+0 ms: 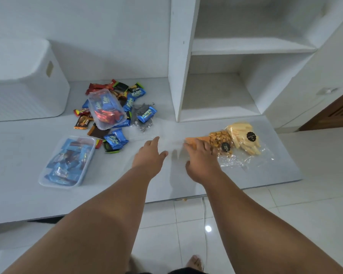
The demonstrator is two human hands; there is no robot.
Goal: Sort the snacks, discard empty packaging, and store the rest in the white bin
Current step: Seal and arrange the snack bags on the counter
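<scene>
Right hand (201,157), fingers spread flat on the clear snack bags (232,139) stretching rightward, is nearer than the open left hand (150,153)

We see a white counter (28,194) carrying a white bin (24,84), loose snack wrappers (115,107), two clear trays (67,161) and clear snack bags (238,141).

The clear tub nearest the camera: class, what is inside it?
The clear tub holds blue-wrapped snacks and some brown ones. Anything beneath that top layer is covered.
</scene>
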